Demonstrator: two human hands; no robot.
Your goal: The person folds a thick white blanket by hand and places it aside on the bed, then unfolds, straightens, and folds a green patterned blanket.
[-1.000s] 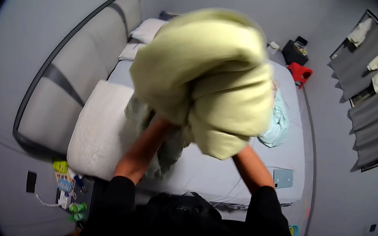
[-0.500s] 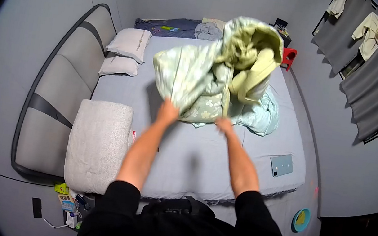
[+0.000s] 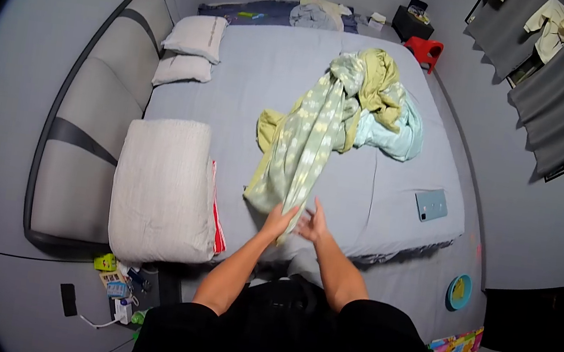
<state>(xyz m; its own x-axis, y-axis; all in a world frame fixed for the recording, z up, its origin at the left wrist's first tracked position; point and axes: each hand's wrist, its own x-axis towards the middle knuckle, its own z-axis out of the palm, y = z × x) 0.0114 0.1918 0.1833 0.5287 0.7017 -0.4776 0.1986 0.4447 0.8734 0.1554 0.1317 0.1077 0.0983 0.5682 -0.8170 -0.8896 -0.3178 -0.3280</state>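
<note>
The green floral cloth cover (image 3: 300, 143), earlier bunched aloft, now trails toward the near side; the left hand (image 3: 278, 222) grasps its end, the right hand (image 3: 313, 225) released, fingers spread.

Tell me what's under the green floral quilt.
Under the green floral quilt, pale blue fabric sticks out at the right, with grey bedsheet around. How far the fabric extends, and anything else beneath, is covered.

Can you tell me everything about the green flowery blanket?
The blanket looks like soft cloth, with pale flowers and plain yellow-green parts. It lies crumpled on the bed, bunched against a light-blue cloth and stretched toward the camera. The left hand grips its near end; the right hand is open close by.
</note>
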